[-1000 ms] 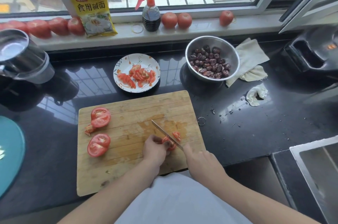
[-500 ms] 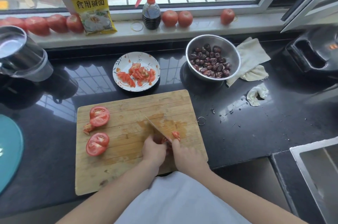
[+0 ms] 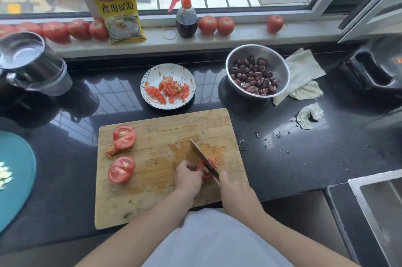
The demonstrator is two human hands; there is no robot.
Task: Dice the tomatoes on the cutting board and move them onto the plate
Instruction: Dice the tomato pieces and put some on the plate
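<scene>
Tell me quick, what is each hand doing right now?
Left hand: fingers curled, holding the tomato piece on the cutting board.
Right hand: gripping the knife.

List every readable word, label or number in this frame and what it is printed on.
"食用碱面": large dark characters across the yellow packet leaning on the windowsill.
Red logo at the packet's top left: too small to read.
Spray bottle: no readable label.
Nothing else carries text.

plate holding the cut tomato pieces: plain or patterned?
Patterned: the plate is white with small orange and dark floral sprigs around its rim, clearest in the head view.
</scene>
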